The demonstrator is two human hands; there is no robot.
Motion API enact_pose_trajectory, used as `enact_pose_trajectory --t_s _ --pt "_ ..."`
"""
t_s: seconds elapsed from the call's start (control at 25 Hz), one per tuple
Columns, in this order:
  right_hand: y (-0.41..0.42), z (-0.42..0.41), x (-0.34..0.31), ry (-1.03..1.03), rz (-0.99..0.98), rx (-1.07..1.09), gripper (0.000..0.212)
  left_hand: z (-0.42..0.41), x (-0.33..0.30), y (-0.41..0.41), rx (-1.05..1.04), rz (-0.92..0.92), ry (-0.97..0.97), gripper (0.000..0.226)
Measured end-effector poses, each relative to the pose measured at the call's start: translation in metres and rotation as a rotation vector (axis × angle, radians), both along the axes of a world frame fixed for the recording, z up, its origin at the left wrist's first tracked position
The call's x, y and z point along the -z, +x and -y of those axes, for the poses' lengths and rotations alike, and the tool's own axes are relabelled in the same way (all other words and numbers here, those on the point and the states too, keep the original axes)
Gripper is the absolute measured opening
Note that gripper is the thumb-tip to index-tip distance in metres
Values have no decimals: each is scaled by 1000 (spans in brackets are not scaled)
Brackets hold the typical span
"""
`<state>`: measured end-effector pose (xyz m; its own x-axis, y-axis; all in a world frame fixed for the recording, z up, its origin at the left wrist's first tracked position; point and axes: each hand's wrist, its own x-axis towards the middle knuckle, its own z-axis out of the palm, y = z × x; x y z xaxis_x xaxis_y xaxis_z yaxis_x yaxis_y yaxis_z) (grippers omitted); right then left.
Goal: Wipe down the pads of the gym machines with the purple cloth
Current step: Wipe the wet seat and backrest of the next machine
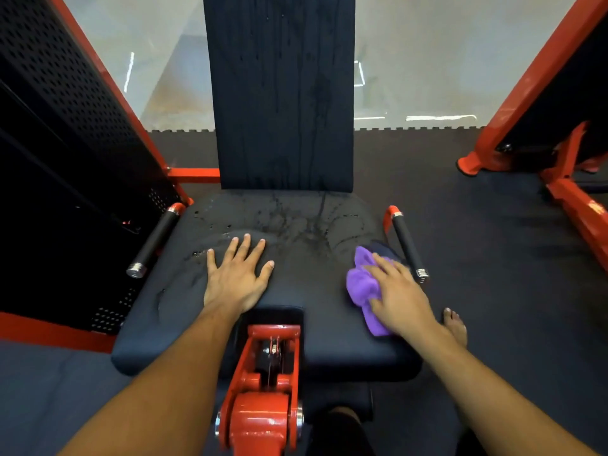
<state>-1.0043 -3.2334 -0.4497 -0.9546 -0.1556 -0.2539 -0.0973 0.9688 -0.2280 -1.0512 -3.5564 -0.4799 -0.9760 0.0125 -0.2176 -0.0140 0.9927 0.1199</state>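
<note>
1. Red-painted steel bracket (263, 390), nearest the person, rising at the notch in the front edge of the seat pad (316, 291).
2. Left hand (235, 278): fingers straight and spread, palm flat on the left half of the seat pad, holding nothing.
3. Right hand (399, 291): fingers laid over the purple cloth (362, 284), pressing it onto the right half of the pad; whether they curl into it I cannot tell.
4. Purple cloth: bunched, long axis running front to back, just beside the right grab handle (408, 245). This hand alone carries it.
5. Droplets and wet streaks (263, 222) lie left of and beyond the cloth, toward the pad's middle and rear; the coming stroke likely sweeps that way.
6. Upright back pad (283, 93), farthest, streaked with runs, apparently unwiped.
</note>
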Motion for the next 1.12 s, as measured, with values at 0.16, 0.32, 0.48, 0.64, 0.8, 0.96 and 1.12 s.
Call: enact_pose_trajectory --t_s 0.16,0.32,0.48,0.64,0.8,0.96,1.12 --pt "-13 78 -1 30 8 -109 72 1 -2 0 -7 5 13 65" --pt "58 29 1 -101 -81 -303 76 2 -2 1 -2 22 -2 65" --pt "13 26 -1 -34 13 0 72 -1 -5 -4 10 25 -5 66" --pt "11 53 -20 -87 45 -153 70 -5 -18 -8 -33 181 9 66" --pt "51 19 -19 2 -1 -93 77 -31 -22 -29 -102 47 37 62" --pt "-4 34 14 75 -64 -74 80 -31 5 -41 -85 51 24 73" --pt "-157 41 48 45 15 22 70 -31 12 -47 -63 54 -26 74"
